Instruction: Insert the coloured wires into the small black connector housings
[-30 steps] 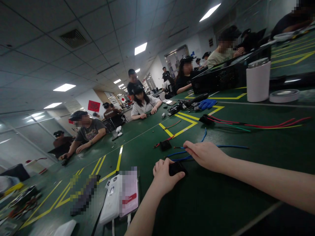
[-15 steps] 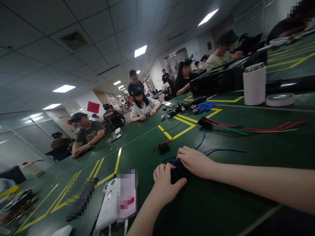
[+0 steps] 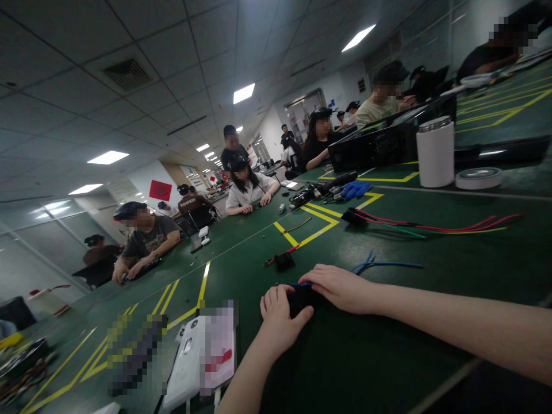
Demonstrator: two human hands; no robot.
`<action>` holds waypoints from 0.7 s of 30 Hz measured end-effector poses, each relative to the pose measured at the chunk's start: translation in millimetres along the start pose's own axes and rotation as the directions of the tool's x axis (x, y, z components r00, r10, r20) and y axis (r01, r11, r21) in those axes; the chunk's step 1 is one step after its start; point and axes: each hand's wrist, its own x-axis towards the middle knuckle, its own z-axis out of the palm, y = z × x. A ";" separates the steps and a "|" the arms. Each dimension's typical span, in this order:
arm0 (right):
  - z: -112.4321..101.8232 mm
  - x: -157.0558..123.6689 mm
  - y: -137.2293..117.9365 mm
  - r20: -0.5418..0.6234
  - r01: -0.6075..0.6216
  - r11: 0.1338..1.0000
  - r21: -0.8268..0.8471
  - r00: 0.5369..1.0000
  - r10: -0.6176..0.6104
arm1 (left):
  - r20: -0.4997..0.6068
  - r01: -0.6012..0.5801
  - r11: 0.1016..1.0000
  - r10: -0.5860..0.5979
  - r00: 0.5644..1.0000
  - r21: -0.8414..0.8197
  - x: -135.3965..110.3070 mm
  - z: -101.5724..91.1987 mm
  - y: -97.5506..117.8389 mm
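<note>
Both hands are resting at a black piece (image 3: 301, 302) on the green worktop (image 3: 366, 356).
The left hand's (image 3: 278, 323) fingers are grasping its left side; the right hand's (image 3: 338, 286) are touching its far right edge, beside blue wires (image 3: 397, 265), though whether they are pinching anything I cannot tell. The piece is lying between both hands, its long axis partly hidden. A brown shirt (image 3: 192, 204) beyond is reading "PUMPKIN"; the white device's (image 3: 183, 362) markings are proving illegible.
</note>
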 end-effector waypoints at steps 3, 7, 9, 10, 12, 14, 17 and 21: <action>0.3 0.3 -5.8 0.023 0.056 0.998 -0.036 0.998 -0.055 | -0.032 -0.006 1.000 0.006 0.999 0.001 2.3 -0.6 -2.9; -1.9 0.3 -5.2 0.056 0.129 0.990 -0.051 0.990 -0.126 | -0.057 -0.040 0.999 0.040 0.998 -0.004 3.6 -4.8 -5.6; -3.1 1.0 -2.1 0.075 0.124 0.992 -0.018 0.990 -0.122 | -0.023 -0.072 0.997 0.072 0.997 -0.030 3.6 -6.2 -5.6; -3.2 1.3 -0.7 0.081 0.119 0.993 -0.001 0.990 -0.119 | -0.001 -0.082 0.995 0.082 0.997 -0.050 3.5 -6.2 -5.2; -2.2 1.5 0.4 0.075 0.091 0.996 0.019 0.993 -0.092 | 0.031 -0.087 0.993 0.090 0.995 -0.084 3.1 -5.0 -4.0; -0.1 0.5 -1.9 0.057 0.046 0.999 0.022 0.997 -0.047 | 0.010 -0.075 0.994 0.076 0.997 -0.083 2.9 -3.3 -3.1; 2.3 -4.0 -10.0 0.027 -0.019 0.999 0.026 0.999 0.018 | -0.020 -0.054 0.995 0.053 0.998 -0.081 2.6 -3.0 -4.1; 1.1 -9.7 -14.6 0.034 -0.049 0.996 0.073 0.998 0.047 | 0.003 -0.057 0.992 0.058 0.998 -0.109 0.8 -7.3 -4.9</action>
